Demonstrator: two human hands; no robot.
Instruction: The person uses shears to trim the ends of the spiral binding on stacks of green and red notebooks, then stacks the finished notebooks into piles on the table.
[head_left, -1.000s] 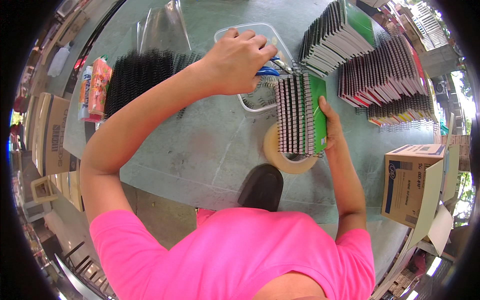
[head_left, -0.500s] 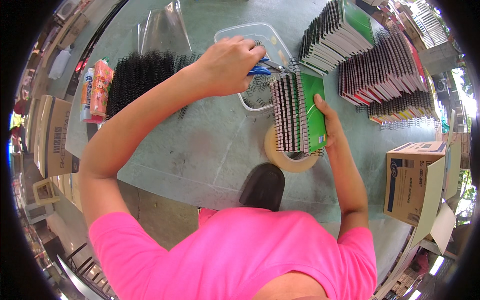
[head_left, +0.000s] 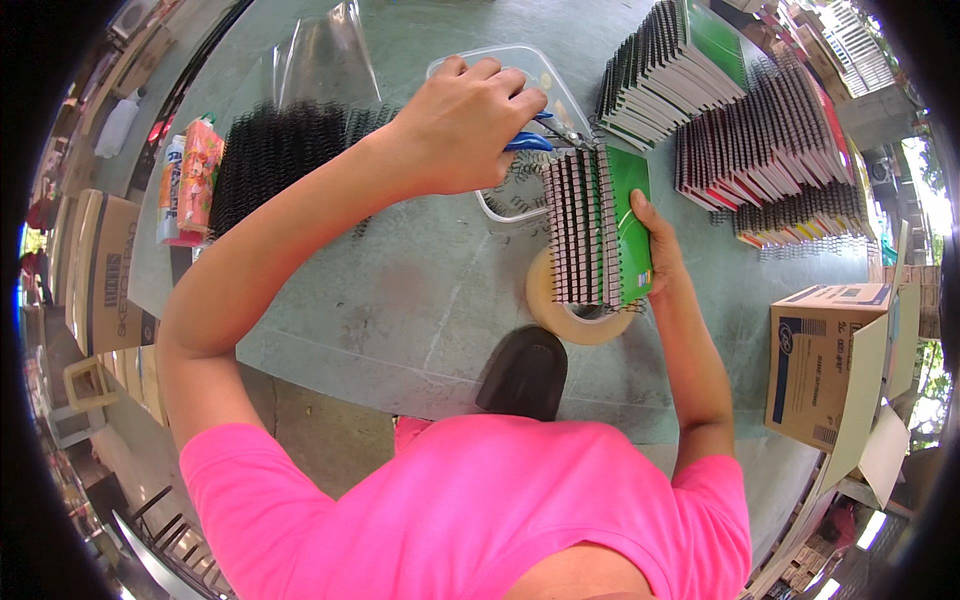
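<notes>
My left hand is closed around blue-handled pliers. Their metal jaws reach the far end of the wire spirals on a bundle of green-covered spiral notebooks. On the bundle's right side, my right hand grips it, with the thumb over the green cover. The notebooks stand with their black spirals turned to the left, above a wide roll of clear tape. Behind the pliers lies a clear plastic tub with loose bits of wire coil in it, partly hidden by my left hand.
Black spiral coils lie in a mass at left, beside an orange floral packet and a clear plastic sheet. Stacked green notebooks and more spiral notebooks stand far right. An open cardboard box sits at the right edge.
My left hand has shifted slightly right, bringing the pliers' jaws closer against the far end of the spirals. My right hand and the notebooks have hardly moved.
</notes>
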